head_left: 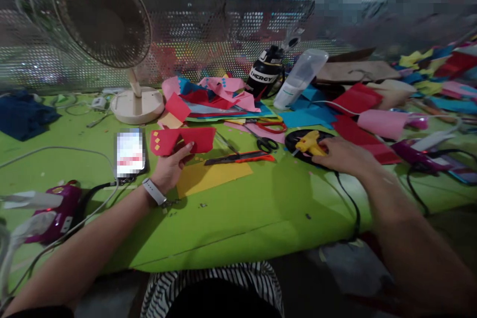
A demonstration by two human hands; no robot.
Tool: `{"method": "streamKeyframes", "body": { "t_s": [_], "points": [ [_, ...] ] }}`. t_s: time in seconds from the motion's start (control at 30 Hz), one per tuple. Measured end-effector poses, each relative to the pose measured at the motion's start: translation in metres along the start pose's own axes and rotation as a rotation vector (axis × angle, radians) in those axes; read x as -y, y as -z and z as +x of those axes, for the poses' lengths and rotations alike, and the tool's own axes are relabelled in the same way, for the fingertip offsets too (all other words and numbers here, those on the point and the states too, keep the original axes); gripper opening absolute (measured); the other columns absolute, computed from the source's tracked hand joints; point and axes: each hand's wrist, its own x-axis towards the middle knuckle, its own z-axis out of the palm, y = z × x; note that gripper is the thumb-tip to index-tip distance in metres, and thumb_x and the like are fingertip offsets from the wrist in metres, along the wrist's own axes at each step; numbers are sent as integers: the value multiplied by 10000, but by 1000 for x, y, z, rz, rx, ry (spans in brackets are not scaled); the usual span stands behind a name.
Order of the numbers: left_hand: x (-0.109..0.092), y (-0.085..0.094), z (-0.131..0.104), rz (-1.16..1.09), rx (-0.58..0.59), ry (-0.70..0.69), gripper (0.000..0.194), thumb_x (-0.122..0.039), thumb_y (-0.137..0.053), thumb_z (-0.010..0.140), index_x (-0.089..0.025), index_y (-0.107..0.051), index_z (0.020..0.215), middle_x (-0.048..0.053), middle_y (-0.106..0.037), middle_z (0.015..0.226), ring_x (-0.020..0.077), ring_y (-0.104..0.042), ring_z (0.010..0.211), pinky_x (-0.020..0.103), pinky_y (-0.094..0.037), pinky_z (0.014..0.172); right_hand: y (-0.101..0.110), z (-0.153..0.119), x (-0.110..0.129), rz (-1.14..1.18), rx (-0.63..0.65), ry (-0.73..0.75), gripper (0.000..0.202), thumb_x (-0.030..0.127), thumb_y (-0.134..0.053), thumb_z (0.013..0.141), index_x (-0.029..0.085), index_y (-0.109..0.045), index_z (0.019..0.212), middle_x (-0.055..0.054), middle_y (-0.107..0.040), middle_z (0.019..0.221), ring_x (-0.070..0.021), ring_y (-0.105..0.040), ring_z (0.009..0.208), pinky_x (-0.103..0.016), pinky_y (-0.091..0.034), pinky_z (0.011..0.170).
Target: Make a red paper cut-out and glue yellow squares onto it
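Note:
My left hand grips a red paper piece with small yellow diamonds on its left end. Below it a yellow sheet lies on the green table. An orange cutter knife rests across the sheet's upper edge, near black scissors. On the right, my right hand has its fingers closed on a yellow glue gun, which is over a round black dish with a black cable running off it.
A fan and a lit phone are at the left. Behind stand a black bottle and a clear bottle. Coloured paper is heaped at the back. Purple power blocks with cables lie on both sides.

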Motion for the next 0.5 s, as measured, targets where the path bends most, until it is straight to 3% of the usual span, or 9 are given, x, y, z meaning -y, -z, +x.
{"method": "streamKeyframes", "body": {
  "t_s": [0.13,0.2,0.33,0.4,0.47,0.5],
  "points": [
    [2,2,-1,17,9,-20,358,-165,-845,593,-167,-691,916,55,-743,949,204,-693,886,303,-552,742,-3,5,-1,-13,17,34,312,486,-691,625,254,-487,579,-94,-591,641,-209,-523,516,-333,-374,474],
    [4,4,0,22,27,-28,374,-174,-844,599,-166,-691,941,65,-741,974,215,-694,903,329,-557,775,1,4,1,-18,-4,26,310,480,-703,612,262,-484,585,-114,-602,674,-243,-557,579,-353,-390,504],
    [6,6,1,28,55,-32,389,-192,-843,607,-178,-681,961,71,-729,1053,231,-686,956,364,-559,829,20,-5,16,74,-123,-202,286,431,-717,603,260,-533,738,-206,-650,920,-307,-601,793,-401,-415,615],
    [6,6,0,24,31,-31,390,-190,-844,605,-178,-677,957,69,-724,1068,236,-682,972,371,-558,833,30,-11,32,268,-251,-331,238,366,-680,631,259,-535,788,-183,-661,930,-280,-593,769,-402,-415,644],
    [6,5,0,25,20,-29,393,-192,-841,612,-173,-675,968,75,-719,1082,242,-679,984,374,-556,834,37,-16,56,664,-318,-311,189,298,-643,637,249,-546,792,-136,-663,859,-222,-574,680,-365,-419,613],
    [6,5,0,26,28,-27,398,-196,-837,620,-170,-675,983,80,-715,1091,245,-678,990,372,-555,835,40,-18,71,912,-287,-271,157,316,-631,650,238,-556,763,-116,-655,782,-196,-547,605,-347,-409,563]
  ]
}}
